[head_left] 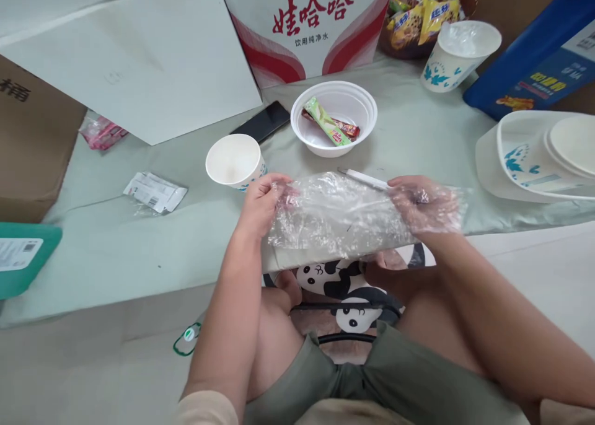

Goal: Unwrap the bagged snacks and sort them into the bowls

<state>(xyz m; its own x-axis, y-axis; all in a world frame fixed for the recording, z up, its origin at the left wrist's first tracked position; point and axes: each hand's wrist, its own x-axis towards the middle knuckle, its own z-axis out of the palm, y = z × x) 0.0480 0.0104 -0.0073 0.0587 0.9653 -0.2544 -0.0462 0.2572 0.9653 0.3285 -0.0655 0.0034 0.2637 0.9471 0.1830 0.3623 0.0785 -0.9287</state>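
Note:
A crinkled sheet or bag of clear plastic film [339,214] stretches between my hands over the table's front edge. My left hand [264,205] pinches its left end, close to a white paper cup [235,160]. The film's right end lies over my right hand [421,203], whose fingers are closed on it. A slim white tool with a dark pointed tip [365,178] reaches from my right fingertips toward the middle; I cannot tell whether it is gripped or just touched. Beyond the film stands a white bowl [365,112] with a green wrapped snack bar [328,121] and a dark red one.
Behind the cup lies a black phone [263,121]. A white carton [320,28] backs the table. At right are another paper cup [446,62], a blue container [525,53] and a white tub [488,158]. Crumpled wrappers [155,192] and a green-lidded item [28,258] are left.

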